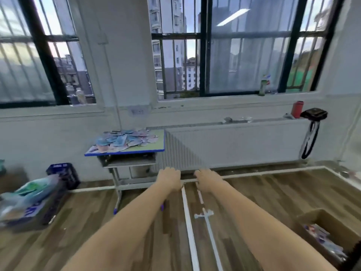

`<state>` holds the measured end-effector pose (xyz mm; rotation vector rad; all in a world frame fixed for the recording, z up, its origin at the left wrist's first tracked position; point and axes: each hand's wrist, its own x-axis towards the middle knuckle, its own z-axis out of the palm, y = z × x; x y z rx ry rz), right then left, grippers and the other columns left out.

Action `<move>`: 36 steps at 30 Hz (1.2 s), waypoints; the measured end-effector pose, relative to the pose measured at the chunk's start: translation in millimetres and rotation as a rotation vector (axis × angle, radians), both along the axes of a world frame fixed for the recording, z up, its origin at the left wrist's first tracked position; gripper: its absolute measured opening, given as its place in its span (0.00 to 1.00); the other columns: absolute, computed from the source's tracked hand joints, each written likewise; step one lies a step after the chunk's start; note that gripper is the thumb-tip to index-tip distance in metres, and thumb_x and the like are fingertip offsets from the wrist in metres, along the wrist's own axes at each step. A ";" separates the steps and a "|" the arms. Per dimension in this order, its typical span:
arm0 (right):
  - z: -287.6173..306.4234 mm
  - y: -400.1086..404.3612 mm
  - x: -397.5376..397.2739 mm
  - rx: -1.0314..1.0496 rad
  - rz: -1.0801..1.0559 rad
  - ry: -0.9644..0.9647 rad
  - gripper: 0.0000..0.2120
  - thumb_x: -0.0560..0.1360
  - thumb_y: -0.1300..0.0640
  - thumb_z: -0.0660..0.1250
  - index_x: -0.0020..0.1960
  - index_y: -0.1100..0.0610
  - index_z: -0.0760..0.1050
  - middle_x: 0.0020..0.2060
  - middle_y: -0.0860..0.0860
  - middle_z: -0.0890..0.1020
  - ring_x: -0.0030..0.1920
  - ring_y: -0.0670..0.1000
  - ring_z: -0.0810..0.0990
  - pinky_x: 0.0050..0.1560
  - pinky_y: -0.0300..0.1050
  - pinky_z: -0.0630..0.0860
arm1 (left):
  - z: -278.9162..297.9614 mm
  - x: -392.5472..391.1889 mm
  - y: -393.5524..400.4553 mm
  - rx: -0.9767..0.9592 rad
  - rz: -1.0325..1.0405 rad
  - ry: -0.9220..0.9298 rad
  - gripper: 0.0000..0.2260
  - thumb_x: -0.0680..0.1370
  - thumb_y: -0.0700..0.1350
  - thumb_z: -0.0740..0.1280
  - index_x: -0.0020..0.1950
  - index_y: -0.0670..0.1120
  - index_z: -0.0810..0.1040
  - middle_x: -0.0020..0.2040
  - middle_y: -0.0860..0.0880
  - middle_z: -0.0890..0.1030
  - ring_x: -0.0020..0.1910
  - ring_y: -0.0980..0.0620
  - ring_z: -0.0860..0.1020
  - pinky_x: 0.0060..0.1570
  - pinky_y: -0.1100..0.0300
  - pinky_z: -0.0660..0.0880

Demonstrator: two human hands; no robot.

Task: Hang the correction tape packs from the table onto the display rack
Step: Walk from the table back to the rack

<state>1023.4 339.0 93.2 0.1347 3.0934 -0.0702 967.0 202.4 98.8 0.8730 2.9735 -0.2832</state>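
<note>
A heap of blue and pink correction tape packs (125,140) covers a small desk (156,145) with a green top and blue edge, against the far wall. In front of me stands a white display rack (188,216), seen from above as a top bar and two thin rails running down toward me. My left hand (169,178) and my right hand (207,180) reach forward side by side, their fingers curled over the rack's top bar. Neither hand holds a pack. The desk is beyond and left of my hands.
A cardboard box (320,235) with more packs sits on the wooden floor at lower right. Stuffed bags (33,200) and a blue crate (62,173) lie at left. A long radiator (234,145) lines the wall, with a red bottle (297,109) and black bag (313,114) on top.
</note>
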 end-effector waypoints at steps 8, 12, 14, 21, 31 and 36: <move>12.0 3.1 -174.6 0.023 0.192 -0.012 0.21 0.78 0.57 0.62 0.70 0.58 0.64 0.66 0.56 0.70 0.66 0.56 0.69 0.66 0.51 0.69 | 14.9 -145.5 -7.5 0.039 0.193 -0.036 0.20 0.80 0.54 0.61 0.67 0.43 0.69 0.64 0.42 0.73 0.64 0.43 0.70 0.60 0.49 0.69; 4.4 9.3 -245.0 0.014 0.225 -0.039 0.20 0.79 0.58 0.60 0.70 0.59 0.65 0.67 0.57 0.70 0.66 0.57 0.69 0.66 0.51 0.68 | 11.6 -204.7 -4.4 0.055 0.256 -0.030 0.20 0.80 0.54 0.60 0.66 0.43 0.70 0.64 0.43 0.73 0.64 0.43 0.70 0.60 0.49 0.68; -2.4 8.6 -272.2 0.025 0.248 -0.066 0.20 0.79 0.57 0.60 0.70 0.59 0.64 0.67 0.57 0.70 0.67 0.57 0.68 0.66 0.50 0.68 | 4.8 -231.5 -5.4 0.043 0.279 -0.038 0.20 0.80 0.55 0.60 0.66 0.43 0.70 0.64 0.43 0.73 0.64 0.43 0.70 0.60 0.50 0.68; -27.3 -7.5 -399.6 0.035 0.303 -0.101 0.20 0.78 0.57 0.58 0.69 0.60 0.65 0.66 0.58 0.70 0.66 0.58 0.69 0.64 0.52 0.69 | -17.9 -348.6 -19.7 0.016 0.300 -0.036 0.21 0.80 0.54 0.60 0.67 0.43 0.69 0.65 0.43 0.73 0.65 0.44 0.69 0.61 0.50 0.67; -58.0 -42.2 -599.6 -0.025 0.291 -0.146 0.21 0.78 0.57 0.60 0.71 0.60 0.64 0.68 0.58 0.69 0.68 0.58 0.67 0.65 0.51 0.68 | -43.6 -542.5 -60.0 0.038 0.319 -0.067 0.20 0.80 0.54 0.60 0.66 0.43 0.71 0.65 0.42 0.74 0.65 0.44 0.70 0.60 0.51 0.70; -93.8 -34.5 -667.5 -0.061 0.256 -0.249 0.22 0.78 0.56 0.61 0.71 0.60 0.64 0.68 0.58 0.69 0.68 0.58 0.67 0.65 0.51 0.69 | -79.7 -615.9 -63.7 0.010 0.326 -0.140 0.20 0.80 0.55 0.59 0.66 0.44 0.71 0.65 0.43 0.74 0.65 0.43 0.70 0.58 0.51 0.70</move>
